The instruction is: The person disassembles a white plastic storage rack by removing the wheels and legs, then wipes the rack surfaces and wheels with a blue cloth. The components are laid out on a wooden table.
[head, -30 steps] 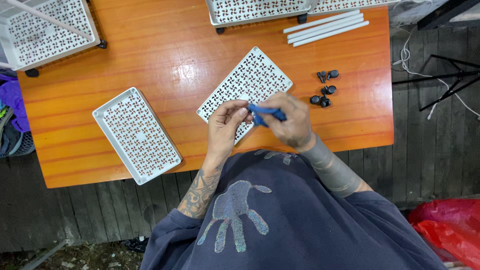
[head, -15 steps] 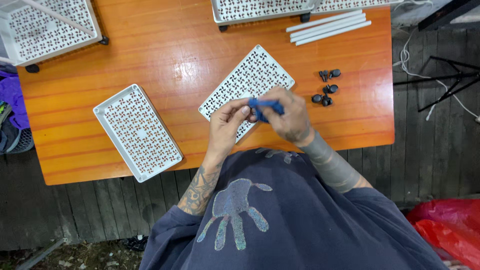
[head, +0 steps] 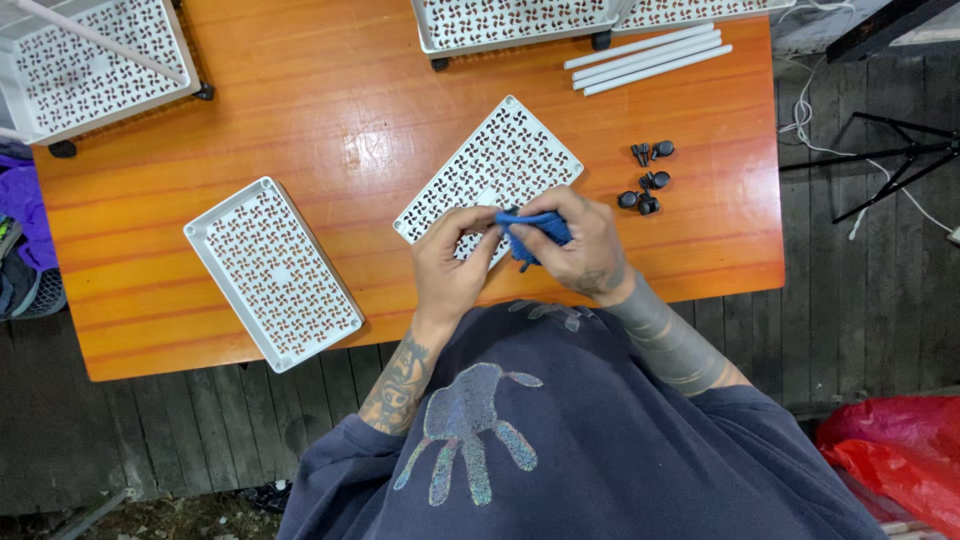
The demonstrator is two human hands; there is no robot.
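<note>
You wear a dark navy sweatshirt (head: 560,450) with its sleeves pushed up toward the elbows. On its chest, nearest the orange table (head: 300,120), sits a glittery silver handprint graphic (head: 470,420), fingers spread. Your left forearm (head: 395,385), left of the handprint, carries dense dark tattoo work. Your right forearm (head: 665,335), right of the handprint, shows broad solid tattooed bands, and tattoo marks spread over your right hand (head: 580,250).
</note>
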